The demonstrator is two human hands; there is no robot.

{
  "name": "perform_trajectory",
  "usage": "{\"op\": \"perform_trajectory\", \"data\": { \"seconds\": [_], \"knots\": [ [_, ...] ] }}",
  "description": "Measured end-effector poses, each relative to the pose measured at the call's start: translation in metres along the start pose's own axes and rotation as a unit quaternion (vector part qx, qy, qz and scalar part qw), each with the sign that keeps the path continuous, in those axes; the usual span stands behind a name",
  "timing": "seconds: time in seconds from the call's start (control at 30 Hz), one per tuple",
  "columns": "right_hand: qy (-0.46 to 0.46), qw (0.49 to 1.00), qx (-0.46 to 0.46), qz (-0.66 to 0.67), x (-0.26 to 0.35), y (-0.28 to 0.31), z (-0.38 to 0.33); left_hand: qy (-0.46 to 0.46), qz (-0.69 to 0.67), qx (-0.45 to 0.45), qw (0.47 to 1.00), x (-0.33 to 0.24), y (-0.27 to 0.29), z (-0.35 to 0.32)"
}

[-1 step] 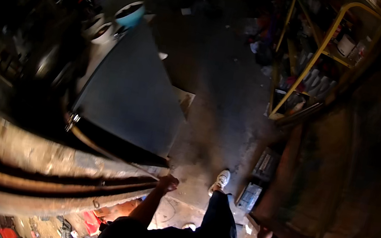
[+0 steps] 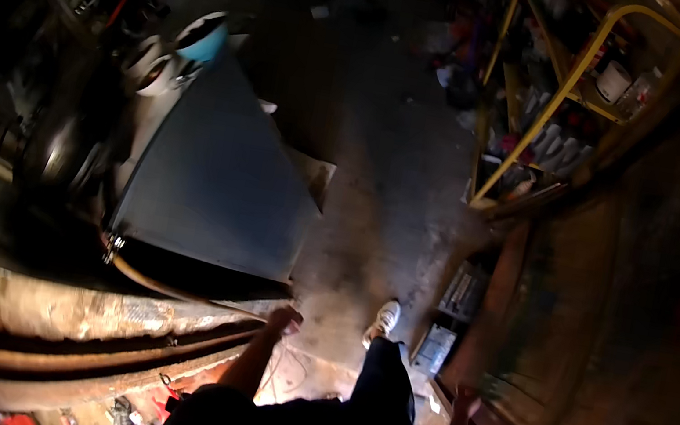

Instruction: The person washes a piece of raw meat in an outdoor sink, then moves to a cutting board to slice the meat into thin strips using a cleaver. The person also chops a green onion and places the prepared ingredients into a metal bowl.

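Note:
My left hand (image 2: 285,319) is low in the middle, beside the near end of a weathered wooden door or wall edge (image 2: 93,311). Its fingers look curled in; whatever may be inside them is hidden. A thin brown hose or rod (image 2: 160,284) runs along that edge toward the hand. At the lower right, my right hand (image 2: 466,402) is dim and blurred against the edge of a large brown wooden panel (image 2: 584,358). Whether it grips the panel or only passes beside it cannot be made out. One white shoe (image 2: 387,316) steps forward on the concrete floor (image 2: 352,250).
A large dark grey flat-topped surface (image 2: 225,177) stands ahead on the left, with a teal-and-white bucket (image 2: 206,46) beyond it. A yellow-framed shelf (image 2: 557,105) holds bottles and a roll at the right. Dark boxes (image 2: 436,348) lie by the wooden panel. Clutter lies behind me.
The grey surface and bucket have shifted left in view, and the bucket sits lower. Both hands and the white shoe have shifted slightly left.

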State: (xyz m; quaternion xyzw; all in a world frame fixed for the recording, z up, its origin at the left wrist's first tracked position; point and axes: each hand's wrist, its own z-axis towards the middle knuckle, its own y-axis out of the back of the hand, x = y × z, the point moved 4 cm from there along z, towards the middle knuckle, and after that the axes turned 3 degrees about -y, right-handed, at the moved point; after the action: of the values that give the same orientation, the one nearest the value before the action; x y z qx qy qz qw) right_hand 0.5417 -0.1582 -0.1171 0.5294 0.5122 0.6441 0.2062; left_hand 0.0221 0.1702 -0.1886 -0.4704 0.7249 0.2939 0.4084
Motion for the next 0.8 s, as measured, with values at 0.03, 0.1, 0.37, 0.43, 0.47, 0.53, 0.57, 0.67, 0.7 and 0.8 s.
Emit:
{"op": "perform_trajectory", "data": {
  "seconds": [0.03,0.1,0.37,0.43,0.47,0.53,0.57,0.67,0.7,0.8],
  "knots": [
    [-0.071,0.992,0.102,-0.001,0.049,0.007,0.028,0.192,-0.111,-0.035,0.975,-0.010,0.024,-0.002],
    [-0.076,0.987,0.118,0.075,0.064,-0.003,0.095,0.025,0.208,0.009,0.978,-0.072,0.017,0.020],
    [-0.038,0.965,0.153,0.211,0.274,0.009,0.302,0.189,0.061,-0.168,0.965,-0.179,0.018,0.037],
    [-0.017,0.954,0.172,0.245,0.322,-0.013,0.346,0.255,-0.098,-0.163,0.948,-0.196,0.014,0.027],
    [0.014,0.941,0.186,0.283,0.350,-0.027,0.363,0.262,-0.084,-0.184,0.944,-0.184,0.025,0.023],
    [0.098,0.938,0.215,0.255,0.414,-0.049,0.399,0.292,0.043,-0.234,0.927,-0.145,0.051,0.014],
    [0.125,0.937,0.196,0.259,0.438,-0.054,0.418,0.319,0.067,-0.246,0.913,-0.135,0.054,0.017],
    [0.182,0.904,0.155,0.354,0.457,-0.076,0.499,0.431,0.144,-0.197,0.869,-0.188,0.016,0.057],
    [0.153,0.889,0.184,0.390,0.460,-0.093,0.534,0.362,0.287,-0.171,0.870,-0.197,0.014,0.087],
    [0.041,0.842,0.264,0.469,0.481,-0.112,0.617,0.315,0.152,-0.204,0.915,-0.228,0.009,0.181]
  ]
}}
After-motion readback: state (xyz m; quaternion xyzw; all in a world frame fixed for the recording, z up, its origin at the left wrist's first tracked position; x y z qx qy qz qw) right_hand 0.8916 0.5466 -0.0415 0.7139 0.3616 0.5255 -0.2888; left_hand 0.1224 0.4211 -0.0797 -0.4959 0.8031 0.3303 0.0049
